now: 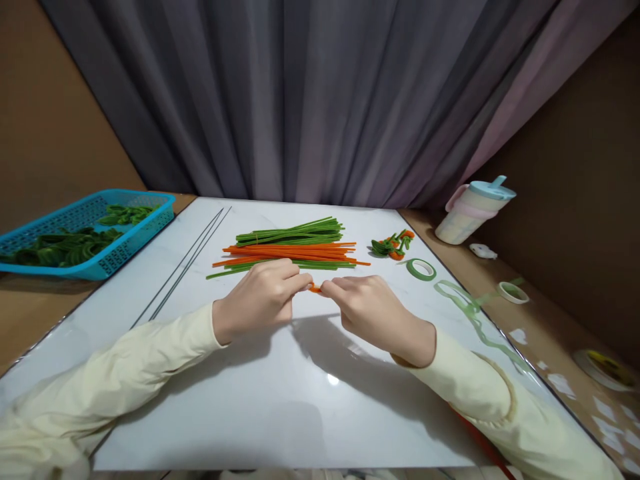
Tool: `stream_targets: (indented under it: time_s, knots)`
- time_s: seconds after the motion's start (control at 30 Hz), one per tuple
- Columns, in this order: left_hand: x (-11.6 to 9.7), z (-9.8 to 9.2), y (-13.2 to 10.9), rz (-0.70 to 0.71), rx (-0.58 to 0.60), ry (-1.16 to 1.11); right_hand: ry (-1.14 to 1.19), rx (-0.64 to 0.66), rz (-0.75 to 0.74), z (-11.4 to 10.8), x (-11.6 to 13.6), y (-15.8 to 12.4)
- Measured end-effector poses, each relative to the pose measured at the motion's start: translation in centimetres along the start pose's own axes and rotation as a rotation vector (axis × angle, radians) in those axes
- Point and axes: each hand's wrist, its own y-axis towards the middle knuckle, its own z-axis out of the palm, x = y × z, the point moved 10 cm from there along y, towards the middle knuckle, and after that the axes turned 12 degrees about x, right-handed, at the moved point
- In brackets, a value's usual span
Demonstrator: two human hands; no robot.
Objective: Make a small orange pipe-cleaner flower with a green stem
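White surface (225, 407) spread beneath the left hand (263, 293) and right hand (375, 310), each grip closed on an orange piece (315, 288) between them, near the orange stems (290, 252), in an apparent shaping step whose next move seemingly called for steady pinching.

The only view, worn on the head, looks forward and down from six o'clock of the white tabletop (225, 407), near the left hand (263, 292) and right hand (375, 308), facing the grey curtain (280, 100) at twelve.

Both hands (265, 293) (373, 307) in a pinch, close together.
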Motion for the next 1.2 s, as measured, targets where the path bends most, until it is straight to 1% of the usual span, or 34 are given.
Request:
stream_targets:
  time_s: [0.07, 0.13, 0.2, 0.3, 0.4, 0.53, 0.7, 0.77, 0.87, 0.97, 1.07, 1.13, 1.2]
  knots:
    - [0.2, 0.2, 0.1, -0.012, 0.041, -0.098, -0.083, -0.060, -0.043, -0.6, 0.4, -0.3]
    - [0.5, 0.2, 0.2, -0.031, 0.072, -0.212, -0.108, -0.123, -0.084, -1.1, 0.5, -0.5]
    - [0.7, 0.0, 0.4, -0.044, 0.084, -0.331, -0.075, -0.170, -0.133, -1.5, 0.4, -0.6]
    - [1.0, -0.1, 0.7, -0.062, 0.106, -0.511, 0.048, -0.204, -0.209, -1.8, 0.0, -0.5]
    - [1.4, 0.3, 0.8, -0.109, 0.163, -0.664, 0.208, -0.180, -0.271, -1.5, -0.4, -0.1]
    - [2.1, 1.1, 0.7, -0.218, 0.230, -0.812, 0.399, -0.133, -0.324, -0.7, -0.8, 0.4]
    - [2.6, 1.8, 0.4, -0.296, 0.250, -0.878, 0.564, -0.120, -0.378, 0.0, -1.1, 0.9]
    - [2.9, 2.2, 0.3, -0.329, 0.252, -0.890, 0.621, -0.104, -0.361, 0.3, -1.5, 1.1]
    - [3.6, 3.1, 0.0, -0.385, 0.210, -0.908, 0.780, -0.024, -0.288, 1.2, -2.7, 1.7]
    - [3.8, 3.7, -0.2, -0.377, 0.102, -0.871, 1.044, 0.150, -0.240, 3.3, -3.3, 2.0]
    - [2.8, 3.2, -0.5, -0.242, -0.078, -0.681, 1.310, 0.298, -0.226, 5.4, -3.0, 1.8]
    - [1.6, 3.0, -0.9, -0.123, -0.161, -0.564, 1.482, 0.336, -0.190, 6.7, -2.6, 1.5]
    - [0.7, 3.3, -1.3, -0.037, -0.203, -0.459, 1.644, 0.330, -0.109, 8.1, -2.3, 1.1]
